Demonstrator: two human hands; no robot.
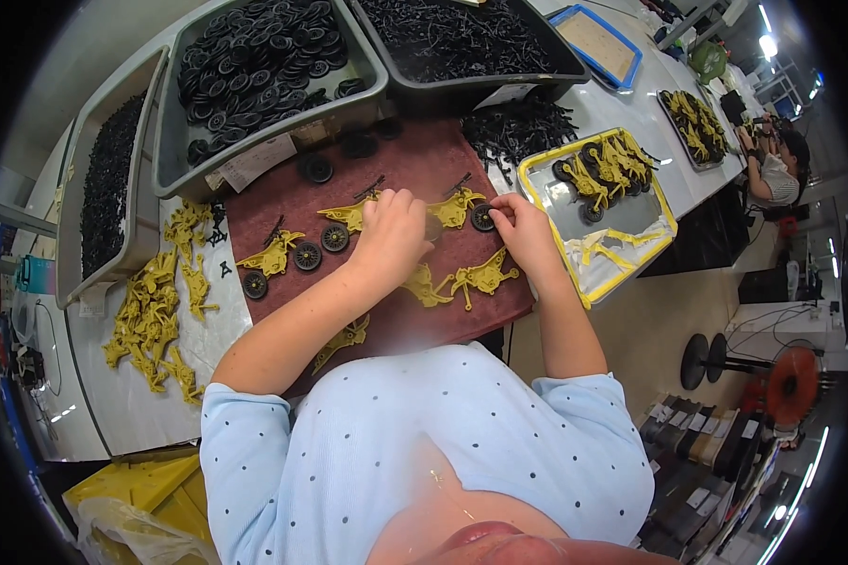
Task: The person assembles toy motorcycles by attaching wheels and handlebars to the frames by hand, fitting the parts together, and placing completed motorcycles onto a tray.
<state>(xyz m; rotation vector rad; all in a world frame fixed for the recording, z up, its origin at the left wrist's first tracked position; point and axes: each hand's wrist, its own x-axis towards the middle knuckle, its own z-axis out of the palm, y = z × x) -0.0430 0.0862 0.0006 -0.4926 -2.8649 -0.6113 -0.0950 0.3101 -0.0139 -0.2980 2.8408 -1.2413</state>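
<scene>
On a dark red cloth, yellow toy motorcycle frames lie in a row with black wheels beside them. My right hand pinches a black wheel at the right end of a yellow frame. My left hand is closed over the middle of the row, with its fingertips bent down; what they hold is hidden. Left of it are another yellow frame and a wheel. Farther left lies a yellow frame between two wheels. Nearer me, more yellow frames lie on the cloth.
Behind the cloth stand grey bins of black wheels and thin black parts; another bin stands left. Loose yellow frames pile beside it. A yellow-rimmed tray holds assembled pieces at right. Another person sits farther off.
</scene>
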